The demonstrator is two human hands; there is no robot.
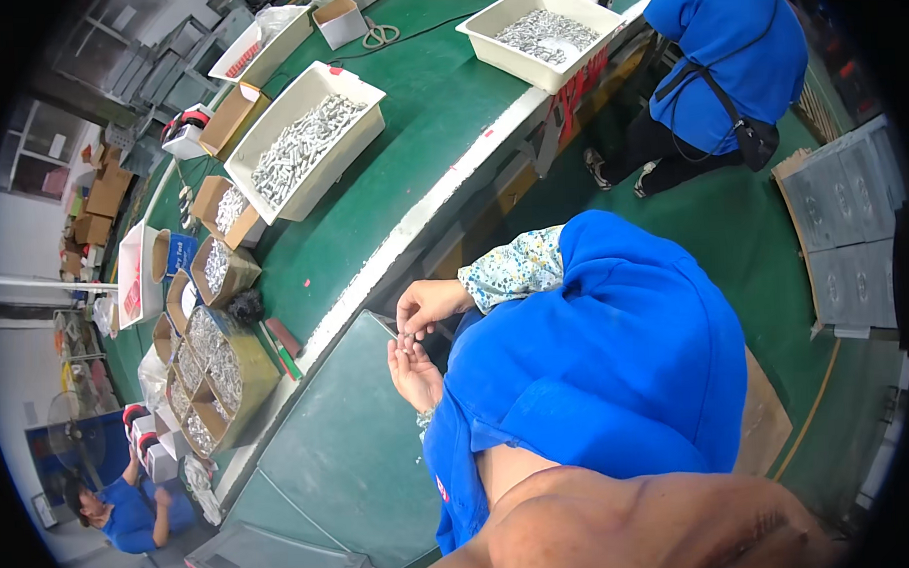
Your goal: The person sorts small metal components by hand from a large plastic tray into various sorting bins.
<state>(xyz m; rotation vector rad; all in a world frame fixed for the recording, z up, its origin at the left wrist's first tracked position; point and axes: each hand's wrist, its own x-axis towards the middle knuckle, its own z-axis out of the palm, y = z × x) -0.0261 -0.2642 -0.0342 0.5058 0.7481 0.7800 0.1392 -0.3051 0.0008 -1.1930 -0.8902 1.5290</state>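
My right hand [433, 304] comes out of a floral sleeve, fingertips pinched together. Just below it, my left hand [415, 378] is turned palm up, with fingers bent upward to meet the right fingertips. A tiny item seems to be between the fingertips, too small to name. Both hands are in front of my blue top [597, 359], over the near side of a green worktable [330, 439]. The closest container to them is a divided bin [252, 376] with small silvery metal parts in its compartments.
Cream trays [364, 137] [486, 43] of metal parts stand on the green bench, with cardboard boxes [234, 121] alongside. A white-edged bench rim [441, 189] runs diagonally. One co-worker [727, 54] stands at upper right, another [132, 511] at lower left. Grey crates [853, 230] are stacked at right.
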